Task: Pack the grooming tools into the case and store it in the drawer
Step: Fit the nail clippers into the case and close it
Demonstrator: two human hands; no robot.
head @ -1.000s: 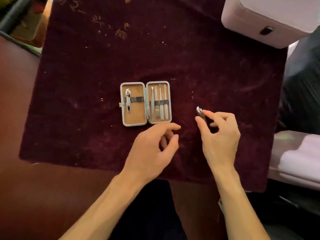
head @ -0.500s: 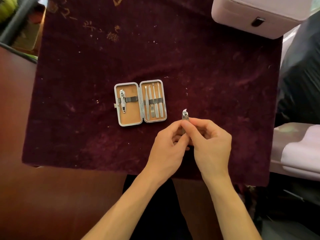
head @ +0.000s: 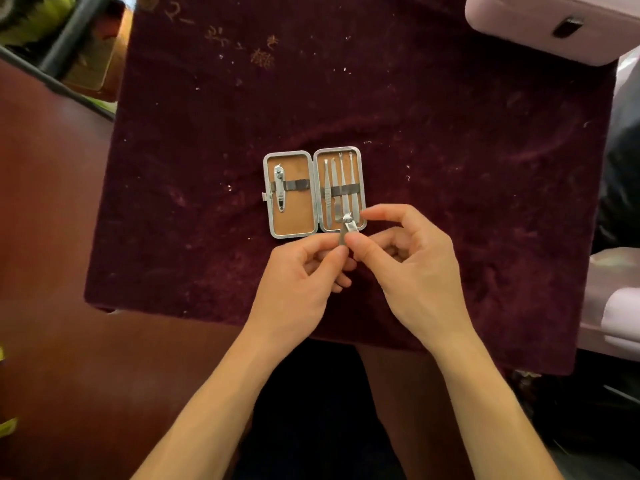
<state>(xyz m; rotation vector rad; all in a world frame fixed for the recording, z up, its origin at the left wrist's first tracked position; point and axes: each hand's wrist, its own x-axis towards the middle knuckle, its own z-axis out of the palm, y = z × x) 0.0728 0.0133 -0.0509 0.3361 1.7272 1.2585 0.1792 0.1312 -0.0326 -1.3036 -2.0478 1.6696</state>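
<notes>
A small silver metal nail clipper (head: 347,228) is pinched between the left hand (head: 304,271) and right hand (head: 412,268) fingers, now overlapping the open tan-lined metal case (head: 313,194), nearer than before.

We see warm, dim light, brightest top right on the pink box (head: 540,26); glints spark off the case (head: 313,192), and edges bend softly blurred.
</notes>
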